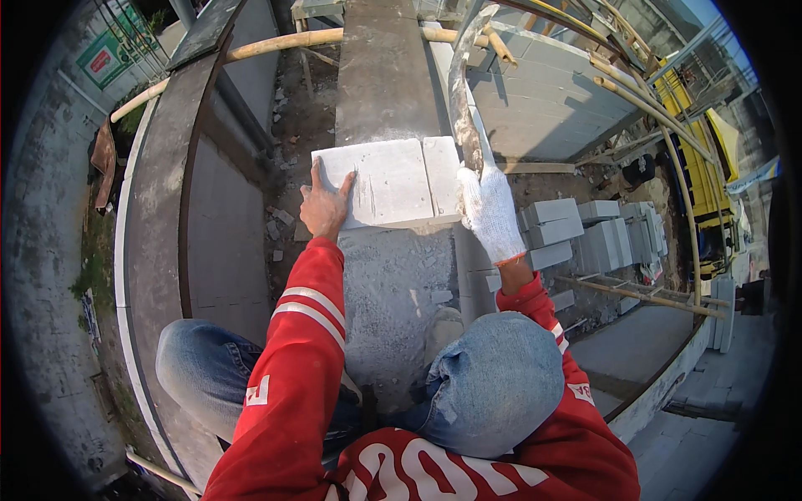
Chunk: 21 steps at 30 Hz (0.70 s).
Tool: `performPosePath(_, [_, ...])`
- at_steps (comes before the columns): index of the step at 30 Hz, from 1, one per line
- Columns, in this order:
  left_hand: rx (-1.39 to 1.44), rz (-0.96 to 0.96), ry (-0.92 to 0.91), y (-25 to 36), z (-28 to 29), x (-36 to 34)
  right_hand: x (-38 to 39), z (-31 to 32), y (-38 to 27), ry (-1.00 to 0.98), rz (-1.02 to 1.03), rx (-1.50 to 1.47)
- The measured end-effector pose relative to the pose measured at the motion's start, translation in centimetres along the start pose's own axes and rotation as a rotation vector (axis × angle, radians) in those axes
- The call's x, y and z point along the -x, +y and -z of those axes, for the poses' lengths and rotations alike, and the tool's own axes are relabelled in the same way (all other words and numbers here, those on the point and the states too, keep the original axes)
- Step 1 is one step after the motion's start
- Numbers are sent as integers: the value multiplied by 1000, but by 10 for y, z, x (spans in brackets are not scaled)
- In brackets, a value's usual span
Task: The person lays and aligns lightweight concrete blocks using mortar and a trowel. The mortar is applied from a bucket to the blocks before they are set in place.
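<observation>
A white lightweight concrete block [380, 179] lies across the dusty, rough top of a narrow beam [380, 275] in front of me. A straight line runs across it near its right end, marking off a narrower piece [441, 171]. My bare left hand [324, 204] grips the block's left end, thumb on its upper face; some fingers are hidden. At the right end, my right hand [491, 213], in a white knit glove, is closed round a long, dust-coated curved blade tool [460, 83]. Its blade points up and away; saw or machete, I cannot tell.
Several pale blocks [606, 242] are stacked on the lower ground at right, near a bamboo ladder [643, 294]. A bamboo pole [284, 43] crosses at the far side. Block walls [543, 96] stand at both sides, with drops between. My jeans-clad knees [501, 376] are close.
</observation>
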<state>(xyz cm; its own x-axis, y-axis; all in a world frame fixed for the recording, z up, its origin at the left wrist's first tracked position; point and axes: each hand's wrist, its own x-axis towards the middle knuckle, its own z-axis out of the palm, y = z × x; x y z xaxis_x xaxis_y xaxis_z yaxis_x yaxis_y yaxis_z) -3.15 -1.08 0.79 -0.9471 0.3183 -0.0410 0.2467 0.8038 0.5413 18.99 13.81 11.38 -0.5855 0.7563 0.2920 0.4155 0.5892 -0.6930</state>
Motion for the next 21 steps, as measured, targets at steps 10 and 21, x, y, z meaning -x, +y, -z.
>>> performPosePath(10, [310,275,-141,6,-7,-17,73,4,-43,435,-104,-113])
performPosePath(21, [454,266,-332,-63,-37,-58,5,81,-114,181,-140,-274])
